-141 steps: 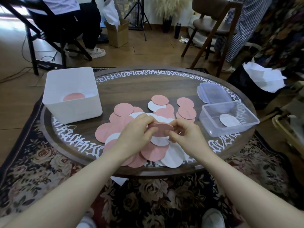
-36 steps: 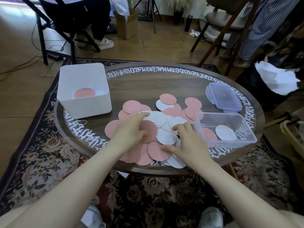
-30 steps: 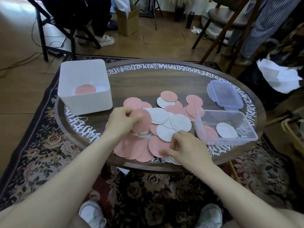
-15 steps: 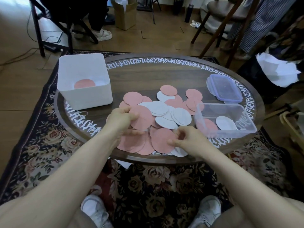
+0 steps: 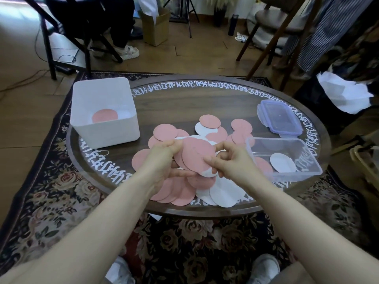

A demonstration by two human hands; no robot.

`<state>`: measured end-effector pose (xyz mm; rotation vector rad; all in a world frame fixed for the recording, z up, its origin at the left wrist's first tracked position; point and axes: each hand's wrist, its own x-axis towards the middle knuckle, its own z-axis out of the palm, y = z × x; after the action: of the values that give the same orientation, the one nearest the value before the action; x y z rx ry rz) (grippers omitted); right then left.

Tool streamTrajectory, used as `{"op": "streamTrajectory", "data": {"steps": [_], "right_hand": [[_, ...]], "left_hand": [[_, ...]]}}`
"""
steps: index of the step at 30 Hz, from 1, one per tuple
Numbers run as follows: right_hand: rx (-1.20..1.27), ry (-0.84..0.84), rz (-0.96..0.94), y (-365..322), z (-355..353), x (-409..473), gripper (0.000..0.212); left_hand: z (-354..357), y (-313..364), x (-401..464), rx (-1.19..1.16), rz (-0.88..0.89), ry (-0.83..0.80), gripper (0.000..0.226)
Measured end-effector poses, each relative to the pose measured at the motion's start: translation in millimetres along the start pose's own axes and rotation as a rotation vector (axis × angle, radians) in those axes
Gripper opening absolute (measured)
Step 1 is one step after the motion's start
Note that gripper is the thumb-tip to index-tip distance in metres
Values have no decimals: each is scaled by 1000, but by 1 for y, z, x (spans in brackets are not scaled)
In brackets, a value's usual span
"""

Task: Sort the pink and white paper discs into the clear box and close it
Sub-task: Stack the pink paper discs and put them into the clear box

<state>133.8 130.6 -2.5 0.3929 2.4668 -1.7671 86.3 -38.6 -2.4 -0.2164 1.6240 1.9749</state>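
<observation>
Pink discs (image 5: 195,155) fanned above table, clear box (image 5: 287,158) open

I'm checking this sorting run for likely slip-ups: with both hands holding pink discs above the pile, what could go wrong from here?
1. The left hand and right hand hold the pink stack only at its edges, so discs could fan out and fall.
2. The clear box sits near the table edge; a nudge while loading might push it off.
3. Loose discs overhang that near edge and may be swept to the floor.
</observation>
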Motion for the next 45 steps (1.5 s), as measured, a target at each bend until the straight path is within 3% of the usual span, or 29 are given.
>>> {"op": "streamTrajectory", "data": {"steps": [5, 8, 11, 15, 26, 34, 40, 45], "right_hand": [[75, 24, -16, 8, 2, 3, 20], [49, 50, -63, 10, 1, 7, 15], [-170, 135, -146, 17, -6, 11, 10], [-606, 105, -252, 30, -9, 9, 15], [-953, -172, -357, 26, 7, -2, 59], [-779, -152, -291, 26, 0, -12, 35], [-890, -61, -349, 30, 13, -12, 50], [-932, -29, -416, 29, 15, -12, 31]], "left_hand": [[3, -5, 3, 40, 34, -39, 18], [3, -1, 7, 54, 96, 44, 21], [-9, 13, 15, 26, 144, 178, 17], [-27, 27, 21, -15, 131, 231, 5], [-29, 26, 18, -119, 73, 168, 12], [-26, 21, 18, -76, 50, 135, 10], [-24, 21, 20, -63, 51, 131, 10], [-23, 20, 19, -52, 48, 127, 9]]}}
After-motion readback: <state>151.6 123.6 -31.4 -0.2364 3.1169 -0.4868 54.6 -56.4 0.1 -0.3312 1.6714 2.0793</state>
